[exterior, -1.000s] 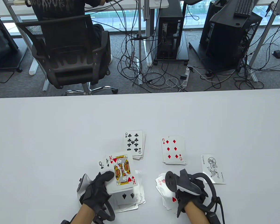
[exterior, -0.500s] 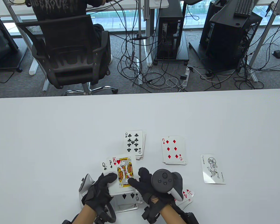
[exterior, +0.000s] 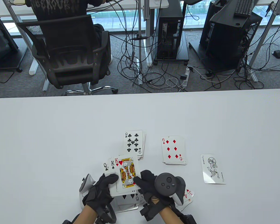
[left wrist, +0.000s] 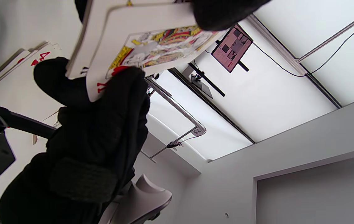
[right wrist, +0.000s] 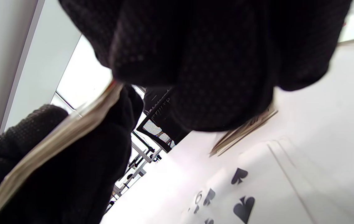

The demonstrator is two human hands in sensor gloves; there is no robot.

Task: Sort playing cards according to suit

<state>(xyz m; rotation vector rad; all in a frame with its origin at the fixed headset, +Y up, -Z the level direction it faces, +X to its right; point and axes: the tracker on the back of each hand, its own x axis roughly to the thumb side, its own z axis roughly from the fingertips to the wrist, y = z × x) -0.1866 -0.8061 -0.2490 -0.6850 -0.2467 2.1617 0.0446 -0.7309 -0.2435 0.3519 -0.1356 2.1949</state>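
Observation:
My left hand (exterior: 107, 183) grips a small fan of cards (exterior: 112, 166) just above the table: a queen of clubs, a king of spades and, on top, the king of hearts (exterior: 127, 171). My right hand (exterior: 143, 179) pinches the king of hearts at its lower right corner; the left wrist view shows the thumb over that corner (left wrist: 117, 90). Below the fan lies the spades pile (exterior: 130, 200), its pips visible in the right wrist view (right wrist: 242, 202). The hearts pile (exterior: 189, 195) lies partly hidden under my right wrist.
A clubs pile topped by the nine (exterior: 133, 144) and a diamonds pile topped by the six (exterior: 173, 150) lie further back. A single joker (exterior: 212, 169) lies to the right. Beyond the white table (exterior: 60, 140) a person sits in a black office chair (exterior: 67, 51).
My right hand left the hearts pile, moved left and took hold of the king of hearts. The fan in my left hand shifted slightly to the right.

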